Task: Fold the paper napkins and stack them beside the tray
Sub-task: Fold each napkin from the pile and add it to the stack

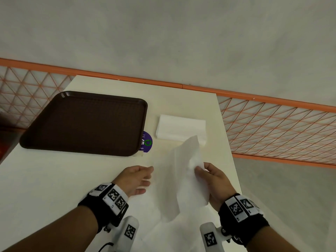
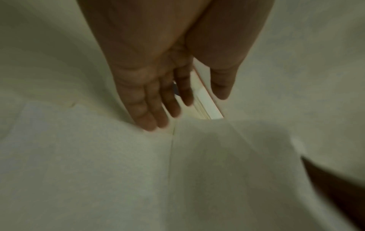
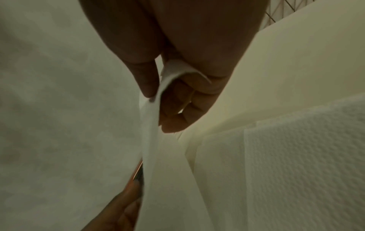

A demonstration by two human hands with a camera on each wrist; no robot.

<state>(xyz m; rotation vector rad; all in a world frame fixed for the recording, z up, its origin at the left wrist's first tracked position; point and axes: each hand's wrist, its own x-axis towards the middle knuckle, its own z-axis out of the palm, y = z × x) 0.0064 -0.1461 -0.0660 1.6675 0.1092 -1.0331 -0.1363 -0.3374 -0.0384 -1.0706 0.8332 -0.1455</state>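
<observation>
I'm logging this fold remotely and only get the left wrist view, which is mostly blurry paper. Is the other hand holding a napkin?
Observer: Yes. The right hand pinches a napkin and holds it lifted off the table.
Operator: Any folded ones stacked yet?
Observer: A folded stack lies on the table just right of the brown tray.
Operator: Is anything on the tray?
Observer: Nothing; its surface is bare. A purple sticker peeks out at its near right corner.
Operator: And my left hand, from above?
Observer: The left hand is open, fingers straight, beside the lifted napkin.
</observation>
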